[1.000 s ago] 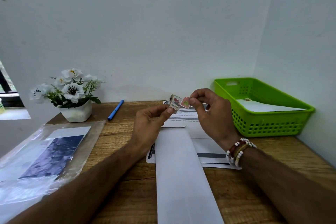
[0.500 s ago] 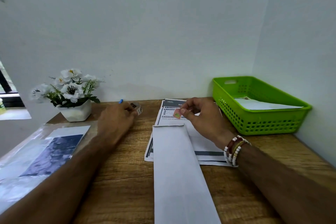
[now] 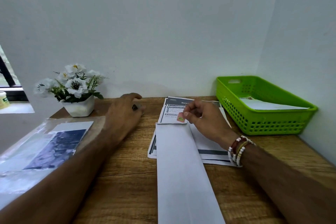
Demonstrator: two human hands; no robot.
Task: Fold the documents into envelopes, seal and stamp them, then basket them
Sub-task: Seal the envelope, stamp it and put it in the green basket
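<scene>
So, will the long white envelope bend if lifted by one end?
Probably: the envelope looks long and thin, so it should sag somewhat and feel light. Its far end lies on printed sheets, so a push may slide it.

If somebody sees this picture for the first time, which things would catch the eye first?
Probably the bright green plastic basket at the far right. Next, the right hand pinching a small pink paper stamp over the far end of the long white paper envelope.

Plain white back wall (image 3: pixel 163 32) at twelve o'clock, meeting a second white side wall (image 3: pixel 309 42) at two. Brown wood-grain desk (image 3: pixel 127 178) underneath, and daylight coming through the dark-framed window (image 3: pixel 8 82) at nine.
</scene>
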